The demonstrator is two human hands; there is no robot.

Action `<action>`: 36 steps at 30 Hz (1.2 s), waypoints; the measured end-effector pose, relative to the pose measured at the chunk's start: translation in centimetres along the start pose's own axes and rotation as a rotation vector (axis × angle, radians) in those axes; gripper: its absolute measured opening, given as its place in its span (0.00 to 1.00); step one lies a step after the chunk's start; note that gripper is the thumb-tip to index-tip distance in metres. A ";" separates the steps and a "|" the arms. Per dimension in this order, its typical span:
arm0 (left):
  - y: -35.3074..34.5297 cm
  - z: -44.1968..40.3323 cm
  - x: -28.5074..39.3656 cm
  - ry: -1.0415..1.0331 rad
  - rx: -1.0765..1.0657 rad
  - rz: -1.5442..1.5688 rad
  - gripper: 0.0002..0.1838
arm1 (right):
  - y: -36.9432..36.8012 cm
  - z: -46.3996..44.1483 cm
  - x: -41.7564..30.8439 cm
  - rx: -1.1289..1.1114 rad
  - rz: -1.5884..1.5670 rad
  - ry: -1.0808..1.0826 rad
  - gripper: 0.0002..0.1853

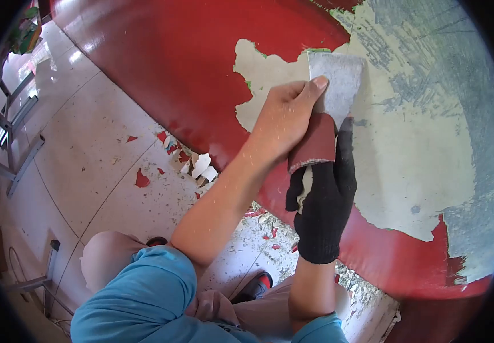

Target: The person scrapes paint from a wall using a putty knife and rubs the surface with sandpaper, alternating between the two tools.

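A scraper with a wide grey metal blade (343, 74) lies over the panel, its edge at the border of the red paint and the bare patch. My left hand (290, 111), ungloved, pinches the blade near its left side with the thumb on top. In a black knit glove, my right hand (324, 211) is wrapped round the scraper's pale handle (305, 186). A reddish-brown piece like sandpaper (314, 143) curls round the tool between my hands. Beneath lies the red painted surface (184, 63), stripped to a beige layer (412, 166) and grey metal (478, 228).
Paint chips (142, 178) and white flakes (201, 167) litter the tiled floor (87, 154) along the panel's edge. Metal-legged frames (15, 123) stand at the left. My shoe (254, 286) and knees are below the panel.
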State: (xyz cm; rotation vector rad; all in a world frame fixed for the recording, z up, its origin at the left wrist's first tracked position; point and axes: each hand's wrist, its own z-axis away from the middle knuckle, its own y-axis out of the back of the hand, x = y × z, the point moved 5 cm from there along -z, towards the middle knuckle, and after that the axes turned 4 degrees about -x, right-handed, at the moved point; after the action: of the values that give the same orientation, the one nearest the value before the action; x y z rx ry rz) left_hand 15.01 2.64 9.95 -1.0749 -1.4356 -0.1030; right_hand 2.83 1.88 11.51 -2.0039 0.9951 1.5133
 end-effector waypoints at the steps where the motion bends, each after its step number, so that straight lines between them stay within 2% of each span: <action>1: 0.1 -0.6 -0.1 0.010 -0.045 0.006 0.25 | -0.1 -0.2 0.4 -0.005 -0.020 -0.035 0.30; 3: 0.1 0.0 0.0 0.039 -0.059 0.041 0.25 | -0.2 0.6 1.0 -0.007 -0.047 -0.100 0.29; 6: 0.5 0.9 -0.4 0.113 -0.070 -0.068 0.23 | -0.7 1.8 0.3 0.047 -0.080 -0.069 0.28; 8: 0.3 0.1 -0.7 0.064 -0.084 0.031 0.22 | -0.4 1.2 0.1 0.082 -0.007 -0.012 0.28; 10: 0.2 -0.5 0.5 0.072 -0.099 0.015 0.24 | -0.6 0.3 -0.1 -0.018 -0.094 -0.139 0.29; 12: 0.3 0.1 0.1 0.111 -0.079 0.032 0.24 | -1.1 0.9 0.0 -0.019 -0.108 -0.133 0.29; 14: 0.4 0.0 -0.1 0.017 -0.106 0.054 0.24 | -1.3 1.4 1.1 -0.009 -0.151 -0.113 0.29; 15: 0.7 0.4 -0.3 0.090 -0.103 -0.011 0.23 | -1.5 1.2 0.9 0.026 -0.023 0.048 0.29; 16: 0.7 0.2 0.0 0.076 -0.106 -0.011 0.23 | -1.7 1.0 0.2 0.060 0.109 0.218 0.29; 17: 0.6 0.0 0.0 0.128 -0.134 0.009 0.23 | -1.2 1.6 0.7 0.053 -0.107 -0.008 0.28; 18: 0.4 -0.1 -0.3 0.180 -0.164 0.031 0.23 | -1.2 1.2 0.0 0.052 -0.104 0.005 0.28; 19: 0.5 -0.8 0.2 0.066 -0.136 -0.035 0.22 | -1.1 0.8 0.1 0.031 -0.147 -0.045 0.28; 20: 0.5 -1.0 -0.2 0.077 -0.134 -0.030 0.22 | -1.0 0.7 0.4 0.016 -0.191 -0.109 0.29; 21: 0.4 -0.7 0.0 0.091 -0.132 -0.005 0.22 | -1.4 0.9 0.3 0.022 -0.160 -0.042 0.28; 23: 0.3 -0.1 0.1 0.065 -0.127 0.051 0.22 | -1.2 1.5 0.9 0.028 -0.157 -0.046 0.28; 28: -0.3 -0.7 0.6 0.073 -0.127 -0.018 0.21 | -0.5 0.6 -0.1 0.107 -0.136 0.016 0.26; 30: -0.4 -1.4 1.5 0.039 -0.137 -0.067 0.22 | -0.6 -0.3 -0.7 -0.003 -0.182 -0.054 0.25; 31: -0.4 -1.2 1.4 0.062 -0.142 -0.014 0.22 | -0.6 0.0 -0.6 -0.053 -0.166 -0.067 0.31; 32: -0.3 -0.8 0.9 0.074 -0.138 -0.022 0.22 | -0.5 0.3 -0.2 -0.050 -0.174 -0.079 0.31; 34: 0.0 0.1 1.2 -0.058 -0.055 -0.134 0.25 | -0.5 1.0 0.9 -0.009 -0.192 -0.063 0.31; 35: -0.1 0.9 0.7 0.044 -0.013 -0.055 0.25 | -0.4 1.7 1.2 -0.011 -0.151 -0.050 0.31; 36: 0.1 0.6 0.8 0.033 -0.019 -0.053 0.25 | -0.4 1.3 1.2 -0.011 -0.150 -0.037 0.31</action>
State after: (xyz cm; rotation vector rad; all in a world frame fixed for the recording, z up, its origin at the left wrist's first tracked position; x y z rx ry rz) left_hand 14.77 3.53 10.42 -1.0464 -1.4358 -0.1716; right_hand 2.49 2.68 9.92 -2.0022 0.8044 1.4735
